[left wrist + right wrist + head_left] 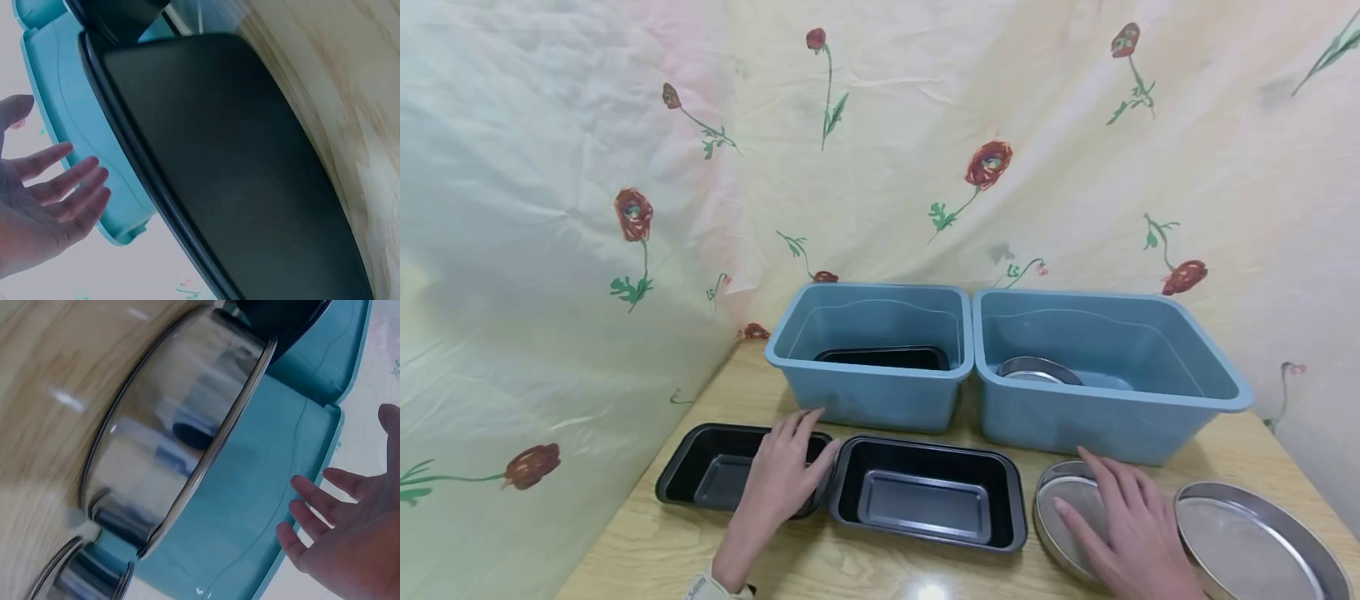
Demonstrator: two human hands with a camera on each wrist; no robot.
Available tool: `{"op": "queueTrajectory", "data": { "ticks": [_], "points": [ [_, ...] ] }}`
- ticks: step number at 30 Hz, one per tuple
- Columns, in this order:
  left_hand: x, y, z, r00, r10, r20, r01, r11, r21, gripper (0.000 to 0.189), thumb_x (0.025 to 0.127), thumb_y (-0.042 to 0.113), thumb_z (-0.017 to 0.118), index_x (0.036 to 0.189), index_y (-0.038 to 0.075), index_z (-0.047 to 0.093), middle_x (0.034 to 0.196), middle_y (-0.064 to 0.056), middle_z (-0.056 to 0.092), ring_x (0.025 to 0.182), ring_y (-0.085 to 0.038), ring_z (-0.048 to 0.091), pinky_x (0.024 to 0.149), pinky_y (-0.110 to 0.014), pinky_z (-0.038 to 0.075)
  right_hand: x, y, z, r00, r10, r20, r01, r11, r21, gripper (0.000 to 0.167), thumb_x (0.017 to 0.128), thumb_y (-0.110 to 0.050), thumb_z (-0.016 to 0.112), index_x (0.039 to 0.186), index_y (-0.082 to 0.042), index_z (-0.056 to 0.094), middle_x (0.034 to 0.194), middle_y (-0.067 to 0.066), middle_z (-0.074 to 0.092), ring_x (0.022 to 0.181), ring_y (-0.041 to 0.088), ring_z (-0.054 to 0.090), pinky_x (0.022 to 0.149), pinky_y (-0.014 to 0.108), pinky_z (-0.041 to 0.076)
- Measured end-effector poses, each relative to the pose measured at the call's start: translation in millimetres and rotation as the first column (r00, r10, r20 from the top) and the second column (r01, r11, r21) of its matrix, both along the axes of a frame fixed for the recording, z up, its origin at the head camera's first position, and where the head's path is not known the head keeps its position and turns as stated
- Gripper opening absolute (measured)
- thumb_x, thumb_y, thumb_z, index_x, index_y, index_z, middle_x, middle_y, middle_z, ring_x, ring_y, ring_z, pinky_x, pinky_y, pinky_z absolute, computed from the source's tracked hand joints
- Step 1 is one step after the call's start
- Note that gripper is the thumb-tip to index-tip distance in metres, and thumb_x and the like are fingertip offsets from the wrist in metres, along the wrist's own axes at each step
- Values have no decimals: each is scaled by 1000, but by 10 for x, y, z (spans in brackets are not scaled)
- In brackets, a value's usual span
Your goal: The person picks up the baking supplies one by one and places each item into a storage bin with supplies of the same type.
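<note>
My left hand (782, 475) hovers over a black loaf pan (715, 479) on the left of the table, its fingers spread and loosely bent. In the left wrist view that hand (50, 194) shows nothing in its grasp, apart from the pan's dark side (219, 169). Over a round metal cake pan (1067, 504) is my right hand (1131, 529), fingers relaxed. From the right wrist, the hand (350, 519) appears empty, with a gap between it and the shiny pan (169, 419). A second black loaf pan (925, 504) lies between the hands.
Two blue bins stand side by side behind the pans. The left bin (872, 396) contains a black pan (887, 358); the right bin (1090, 429) contains a round metal pan (1037, 368). Another round pan (1247, 542) lies at far right. Floral cloth (887, 167) hangs behind.
</note>
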State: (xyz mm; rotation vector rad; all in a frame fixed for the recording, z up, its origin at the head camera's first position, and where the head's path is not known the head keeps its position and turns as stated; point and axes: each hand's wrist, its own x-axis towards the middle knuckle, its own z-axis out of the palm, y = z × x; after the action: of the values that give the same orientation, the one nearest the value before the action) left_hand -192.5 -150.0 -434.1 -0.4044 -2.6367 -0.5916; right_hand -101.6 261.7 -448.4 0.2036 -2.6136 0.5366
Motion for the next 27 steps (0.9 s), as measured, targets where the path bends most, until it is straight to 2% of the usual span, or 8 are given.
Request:
{"op": "queueTrajectory", "data": {
  "ticks": [4, 11, 15, 18, 21, 25, 27],
  "points": [
    [-27, -49, 32, 999, 12, -39, -9, 997, 80, 46, 98, 32, 73, 133, 3, 66, 127, -19, 66, 116, -40, 63, 94, -58, 52, -22, -80, 2, 995, 61, -76, -63, 998, -25, 63, 96, -34, 73, 144, 0, 50, 133, 25, 51, 119, 48, 41, 94, 64, 30],
    [-61, -130, 127, 999, 33, 12, -35, 969, 245, 41, 101, 31, 69, 133, 5, 66, 123, -13, 68, 110, -30, 65, 86, -54, 55, -38, -274, 21, 995, 84, -54, -86, 996, -34, 60, 95, -33, 75, 142, -2, 54, 132, 21, 55, 119, 44, 44, 97, 61, 32],
    [-100, -194, 210, 999, 48, 1, -46, 954, 295, 40, 102, 28, 68, 133, 3, 65, 118, -12, 70, 106, -29, 66, 85, -53, 56, -48, -395, 3, 995, 90, -51, -90, 996, -2, 60, 94, -36, 76, 139, -2, 57, 130, 20, 58, 118, 42, 47, 98, 59, 36],
    [-157, -261, 273, 999, 54, -5, -49, 934, 353, 38, 102, 25, 67, 132, 2, 65, 111, -11, 72, 101, -28, 68, 81, -50, 56, -53, -465, -27, 990, 121, -76, -121, 993, 16, 59, 94, -36, 77, 136, 1, 59, 127, 20, 60, 117, 41, 50, 97, 57, 37],
    [-252, -317, 313, 999, 44, 22, -49, 888, 458, 36, 103, 22, 66, 132, 2, 63, 107, -11, 73, 96, -26, 69, 80, -44, 55, -58, -511, -53, 986, 140, -92, -139, 990, 20, 58, 94, -36, 76, 134, 2, 60, 125, 19, 62, 115, 39, 51, 95, 56, 38],
    [-401, -353, 334, 996, 38, 82, -80, 792, 605, 34, 103, 20, 65, 133, 3, 60, 107, -14, 74, 94, -27, 69, 81, -36, 53, -64, -556, -66, 986, 145, -78, -144, 989, 24, 55, 95, -36, 76, 135, -2, 61, 121, 13, 64, 109, 33, 54, 91, 55, 42],
    [-463, -363, 340, 993, 48, 105, -105, 756, 647, 35, 103, 20, 65, 133, 3, 59, 106, -16, 74, 95, -31, 70, 80, -32, 52, -68, -582, -66, 987, 147, -63, -145, 989, 23, 54, 94, -35, 77, 135, -3, 62, 120, 11, 65, 107, 31, 55, 89, 55, 45]
  ]
}}
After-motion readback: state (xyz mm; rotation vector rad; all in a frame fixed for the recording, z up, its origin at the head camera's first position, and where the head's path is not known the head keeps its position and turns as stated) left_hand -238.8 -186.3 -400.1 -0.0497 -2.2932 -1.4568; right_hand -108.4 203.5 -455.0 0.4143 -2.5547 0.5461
